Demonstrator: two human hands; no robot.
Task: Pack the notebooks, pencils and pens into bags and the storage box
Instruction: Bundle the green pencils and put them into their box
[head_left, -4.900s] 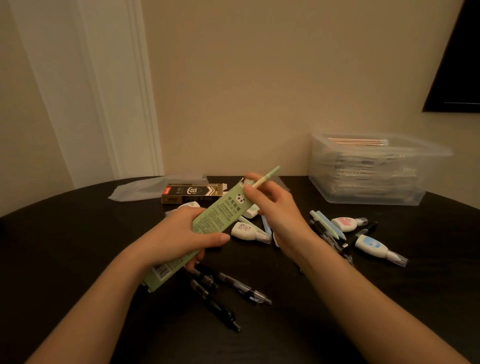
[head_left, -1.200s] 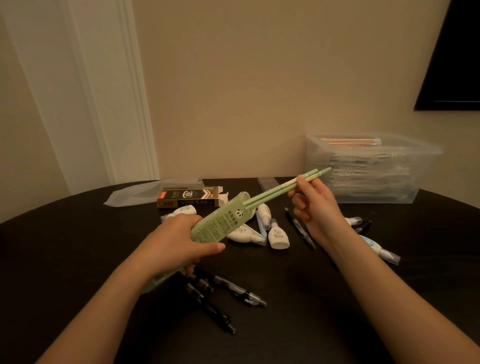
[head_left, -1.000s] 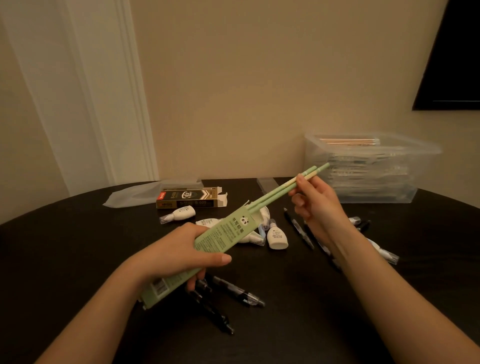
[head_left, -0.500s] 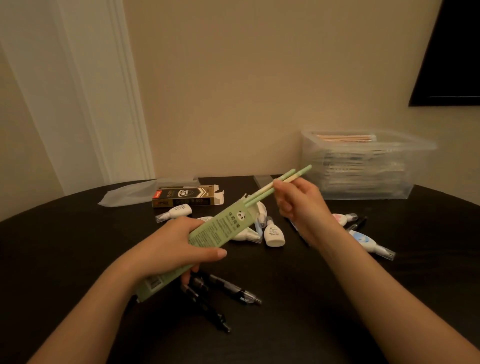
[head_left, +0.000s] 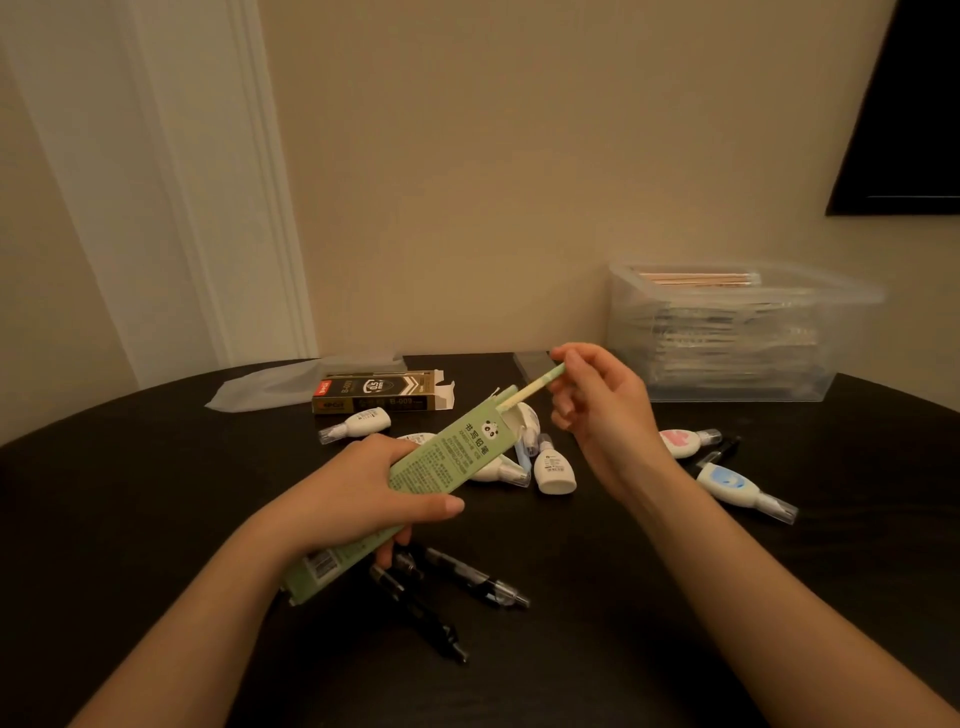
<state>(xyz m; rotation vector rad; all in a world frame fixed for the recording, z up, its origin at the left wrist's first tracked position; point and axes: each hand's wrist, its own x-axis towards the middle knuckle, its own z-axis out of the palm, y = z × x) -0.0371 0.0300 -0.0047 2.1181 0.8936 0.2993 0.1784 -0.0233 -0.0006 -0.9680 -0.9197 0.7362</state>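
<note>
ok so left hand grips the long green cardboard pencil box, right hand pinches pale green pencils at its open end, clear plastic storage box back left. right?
One slip: the head view shows the clear plastic storage box at the back right, not back left. The left hand does grip the long green cardboard pencil box; right hand pinches the pale green pencils at its open end.

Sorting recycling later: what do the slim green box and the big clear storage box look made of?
The slim green box looks like matte cardboard, with crisp folded edges. The big clear storage box looks like translucent plastic; its contents show through.
</note>
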